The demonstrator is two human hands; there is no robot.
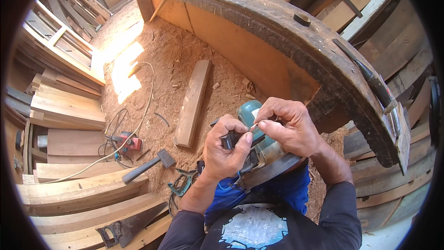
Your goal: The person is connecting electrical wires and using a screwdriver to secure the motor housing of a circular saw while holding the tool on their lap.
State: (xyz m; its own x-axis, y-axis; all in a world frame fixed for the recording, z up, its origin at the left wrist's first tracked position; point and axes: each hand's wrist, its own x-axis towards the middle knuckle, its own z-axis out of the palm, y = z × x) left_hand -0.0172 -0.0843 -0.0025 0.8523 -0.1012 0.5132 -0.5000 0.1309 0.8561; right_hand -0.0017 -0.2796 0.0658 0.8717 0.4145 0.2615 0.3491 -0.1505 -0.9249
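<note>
My left hand [225, 147] is closed around a small black part [228, 140] with a rounded end; its exact kind does not show. Close beside it, my right hand [292, 127] pinches a thin pale strand [255, 124] between thumb and finger, its end by my left thumb. Something dark shows behind the right fingers, too covered to name. Below both hands, a teal power tool [250, 109] with a metal base plate [273, 172] rests across my lap. A teal handle [181, 183] lies by my left forearm, its link to the tool hidden.
A long workbench [277, 21] curves across the far and right side, carrying a chisel-like tool [370, 78]. On the sawdust-covered floor lie a plank [194, 102], a hammer [150, 165], a red power tool [131, 141] and its cord. A handsaw [132, 227] sits on boards at left.
</note>
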